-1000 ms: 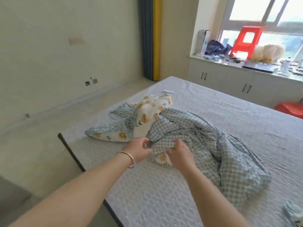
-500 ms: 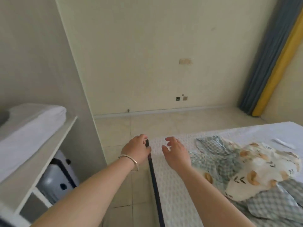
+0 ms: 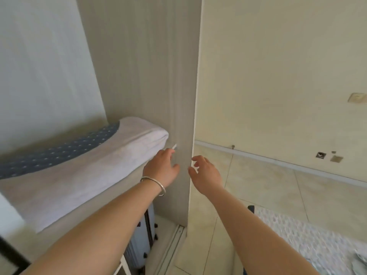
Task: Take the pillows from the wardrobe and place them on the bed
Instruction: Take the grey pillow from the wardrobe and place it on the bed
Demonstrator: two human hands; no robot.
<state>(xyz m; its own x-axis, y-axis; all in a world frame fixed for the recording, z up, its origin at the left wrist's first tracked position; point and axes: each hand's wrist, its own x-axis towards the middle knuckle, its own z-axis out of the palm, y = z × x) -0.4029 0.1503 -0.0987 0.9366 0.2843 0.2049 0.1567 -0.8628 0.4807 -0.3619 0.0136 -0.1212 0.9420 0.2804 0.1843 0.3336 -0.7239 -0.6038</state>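
Observation:
A long white pillow [image 3: 83,169] with a blue dotted panel lies on a shelf inside the open wardrobe [image 3: 151,76] at the left. My left hand [image 3: 161,168], with a silver bangle on its wrist, is open and reaches toward the pillow's right end; I cannot tell whether it touches it. My right hand [image 3: 206,173] hovers open just right of the wardrobe's side panel, holding nothing. A corner of the bed [image 3: 309,241] shows at the lower right.
A grey suitcase [image 3: 142,241] stands under the shelf in the wardrobe. A sliding-door track [image 3: 172,243] runs along the floor. Beige tiled floor [image 3: 258,191] lies between the wardrobe and the bed, with a plain wall behind.
My view has swung left from the bed and its checked bedding to the wardrobe. Both hands have left the bedding and bed edge and now reach toward the pillow on the shelf.

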